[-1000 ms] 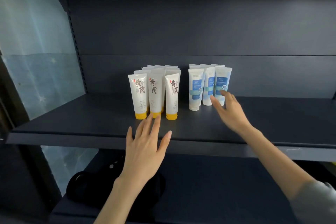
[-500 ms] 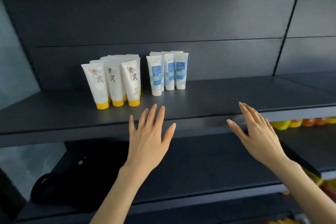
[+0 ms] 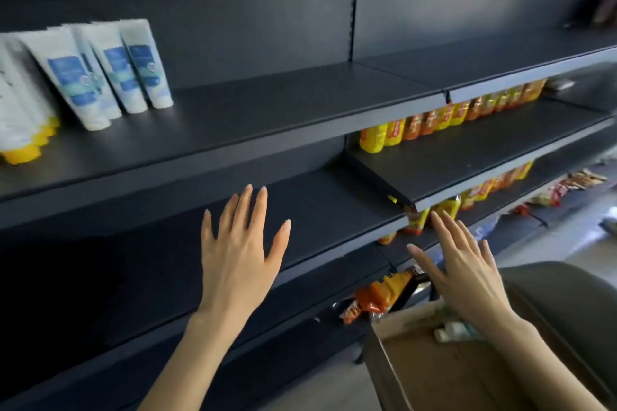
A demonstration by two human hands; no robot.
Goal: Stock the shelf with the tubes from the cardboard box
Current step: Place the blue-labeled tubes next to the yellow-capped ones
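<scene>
Just beneath the right hand (image 3: pixel 467 274), fingers spread and empty: tubes (image 3: pixel 449 333) in the cardboard box (image 3: pixel 417 377); left hand (image 3: pixel 237 257) likewise splayed.

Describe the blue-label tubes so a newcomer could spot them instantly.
Start at the dark upper shelf and look toward its left end. The blue-label tubes stand there cap-down in a tight cluster. Unlike the yellow-capped tubes beside them, their caps are white.

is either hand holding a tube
No, the left hand and the right hand are both spread open and hold nothing.
</scene>
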